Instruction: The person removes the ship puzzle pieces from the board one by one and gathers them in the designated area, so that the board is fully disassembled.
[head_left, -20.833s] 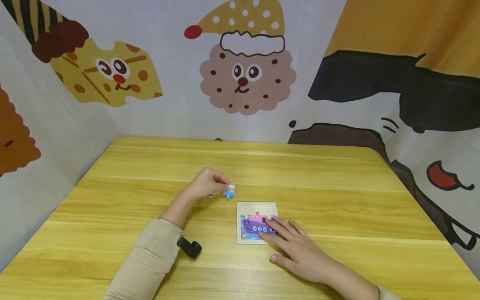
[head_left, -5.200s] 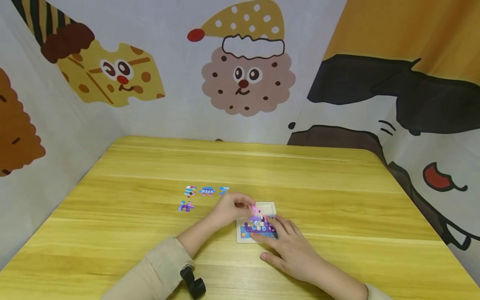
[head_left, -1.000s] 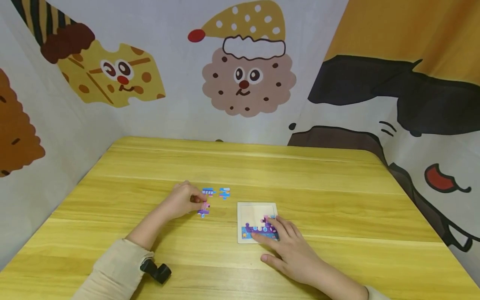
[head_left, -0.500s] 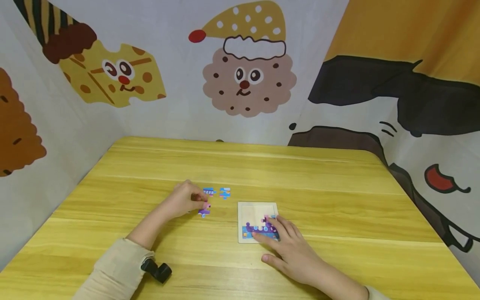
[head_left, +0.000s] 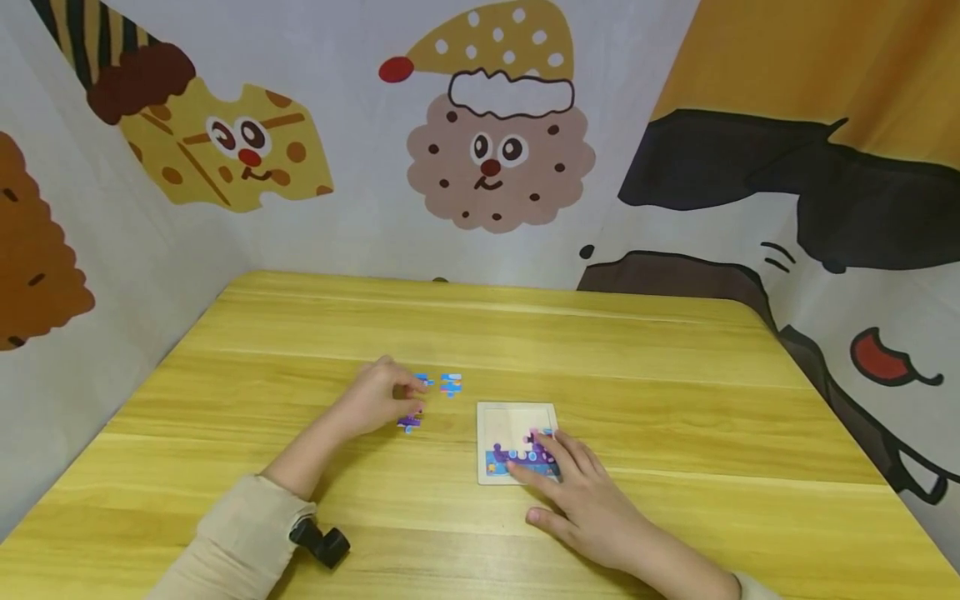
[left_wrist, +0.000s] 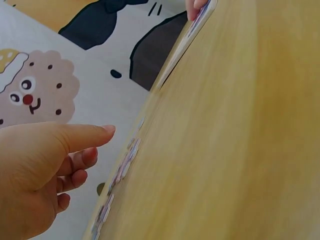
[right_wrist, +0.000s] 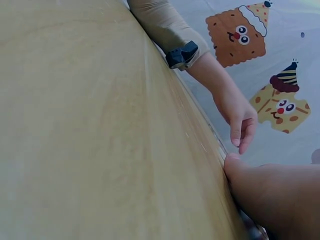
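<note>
My left hand [head_left: 375, 400] hovers over loose jigsaw pieces, thumb and fingers apart with nothing between them. Just below its fingertips lies a purple jigsaw piece [head_left: 409, 422]. Behind it are a blue piece [head_left: 425, 380], partly covered by the fingers, and a blue-and-orange piece [head_left: 452, 384]. In the left wrist view the pieces [left_wrist: 125, 162] lie flat, seen edge-on. My right hand [head_left: 592, 500] rests with spread fingers on the right side of the puzzle tray [head_left: 482, 446]. Joined purple and blue pieces [head_left: 513, 460] fill the tray's lower part; its upper part shows bare wood.
The wooden table [head_left: 637, 358] reaches back to a wall with cartoon prints [head_left: 498, 162]. A black wrist camera [head_left: 321, 542] sticks out from the left sleeve [head_left: 247, 521], low over the tabletop.
The pink-and-purple piece held over the tray 5 s ago now lies on the table. Since half a second ago, my left hand has loosened from it and shifted slightly right. My right hand stays put.
</note>
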